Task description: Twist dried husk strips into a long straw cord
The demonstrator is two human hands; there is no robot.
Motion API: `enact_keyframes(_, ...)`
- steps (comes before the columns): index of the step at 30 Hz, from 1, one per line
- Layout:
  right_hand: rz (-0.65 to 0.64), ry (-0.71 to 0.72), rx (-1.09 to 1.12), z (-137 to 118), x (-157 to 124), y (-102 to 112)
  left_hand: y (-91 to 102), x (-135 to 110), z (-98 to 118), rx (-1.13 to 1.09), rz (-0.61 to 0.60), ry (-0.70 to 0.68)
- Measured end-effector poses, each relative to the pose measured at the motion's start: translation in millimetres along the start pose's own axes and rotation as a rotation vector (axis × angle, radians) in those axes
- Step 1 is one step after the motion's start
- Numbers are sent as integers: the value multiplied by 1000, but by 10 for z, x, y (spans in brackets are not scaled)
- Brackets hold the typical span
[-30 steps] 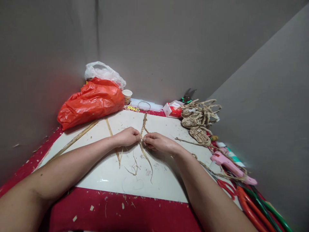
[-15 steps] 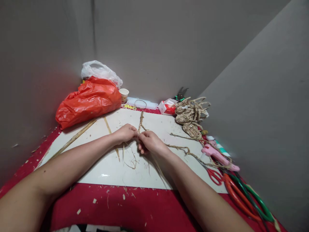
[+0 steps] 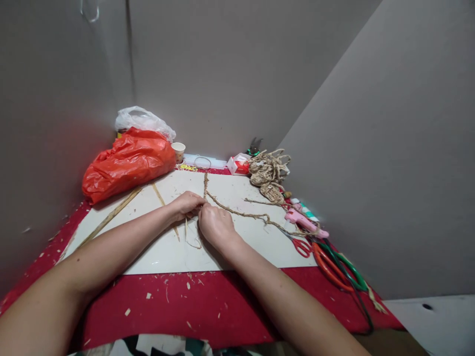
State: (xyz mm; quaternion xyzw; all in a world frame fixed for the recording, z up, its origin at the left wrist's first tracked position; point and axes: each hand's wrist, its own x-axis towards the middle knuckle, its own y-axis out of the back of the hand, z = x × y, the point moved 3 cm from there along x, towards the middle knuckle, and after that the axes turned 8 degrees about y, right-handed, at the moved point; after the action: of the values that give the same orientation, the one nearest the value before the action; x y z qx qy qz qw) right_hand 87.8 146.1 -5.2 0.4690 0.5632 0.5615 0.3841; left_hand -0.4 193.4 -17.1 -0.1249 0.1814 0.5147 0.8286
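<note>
My left hand (image 3: 188,203) is closed in a pinch at the lower end of a brown, fibre-wrapped stick (image 3: 205,184), which points away from me. Right beside it, my right hand (image 3: 216,225) is curled into a near fist at the same end, its back to the camera and most of its fingers hidden. Thin loose fibres (image 3: 186,232) hang below the left hand. From near the stick, a twisted brown cord (image 3: 241,213) runs right across the white board (image 3: 148,257).
Left stand an orange plastic bag (image 3: 128,160) and a paper cup (image 3: 178,151). A long stick (image 3: 111,215) lies beside the left forearm. Right are twine bundles (image 3: 269,173), a pink glue gun (image 3: 306,222), red scissors (image 3: 302,247) and orange-handled shears (image 3: 328,269). Grey walls enclose the table.
The camera view has shifted, so the table things appear further left. My right hand has rolled over, its back now up and fingers tucked under. My left hand still pinches the stick's end.
</note>
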Motion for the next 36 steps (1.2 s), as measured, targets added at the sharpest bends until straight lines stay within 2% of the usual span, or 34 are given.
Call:
enact_keyframes(3, -36, 74, -86, -84, -67, -14, -6, 12, 2, -32, -40, 15)
enact_keyframes(7, -133, 311, -91, -347, -381, 16, 19, 48, -4, -64, -113, 44)
enact_keyframes(8, -157, 372, -73, -411, -496, 62, 30, 56, -5, -71, -132, 51)
enact_keyframes(10, -236, 589, 32, -515, -742, 195, 53, 69, -3, -81, -166, 63)
enact_keyframes(12, -318, 670, 189, -482, -914, 352, 80, 73, 7, -89, -185, 70)
enact_keyframes(14, -339, 589, 319, -291, -939, 462, 103, 72, 17, -88, -202, 85)
enact_keyframes(16, -203, 379, 368, 41, -812, 492, 120, 68, 27, -84, -232, 95)
enact_keyframes(19, 17, 61, 282, 606, -515, 359, 136, 71, 29, -67, -259, 106)
enact_keyframes(21, 20, -62, 242, 878, -323, 192, 142, 75, 21, -50, -258, 114)
enact_keyframes(23, -18, -93, 187, 1012, -157, 49, 144, 77, 12, -33, -259, 112)
enact_keyframes(26, -65, -90, 86, 1040, 39, -51, 145, 73, -3, -10, -269, 103)
enact_keyframes(29, -87, -57, 9, 1066, 188, -46, 152, 74, -19, 1, -260, 100)
enact_keyframes(31, -92, -56, -52, 1171, 260, -22, 158, 80, -27, -7, -247, 94)
enact_keyframes(36, -104, -191, -140, 1576, 325, -9, 162, 103, -42, -24, -224, 91)
